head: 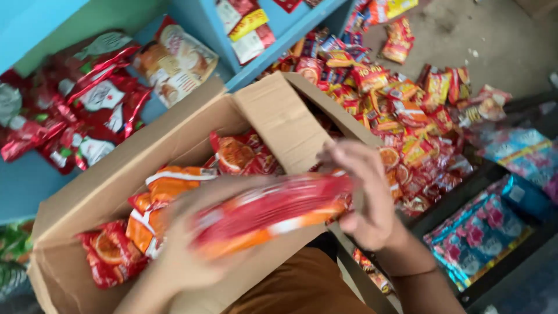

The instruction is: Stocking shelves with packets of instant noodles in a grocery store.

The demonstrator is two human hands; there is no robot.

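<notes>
Both hands hold one red-and-orange snack packet (270, 212) crosswise above the near edge of an open cardboard box (87, 197); the left hand (180, 256) closes round its left end from below, the right hand (363, 197) pinches its right end with fingers curled over the top, a two-ended hold that keeps the limp packet stretched flat and level; motion blur smears both hands and the packet, so finer finger positions cannot be told. Inside the box, more orange and red packets (157, 197) lie piled toward the left and far side, leaning on each other as loose fill does; the box flap (282, 119) stands folded outward, leaving the mouth open. On the right, a heap of small red and yellow sachets (407, 110) spreads over the floor; nearer right, blue-and-pink packets (476, 232) sit in rows inside dark trays; far left, a blue shelf (192, 23) carries shiny red bags (81, 104) laid flat.
</notes>
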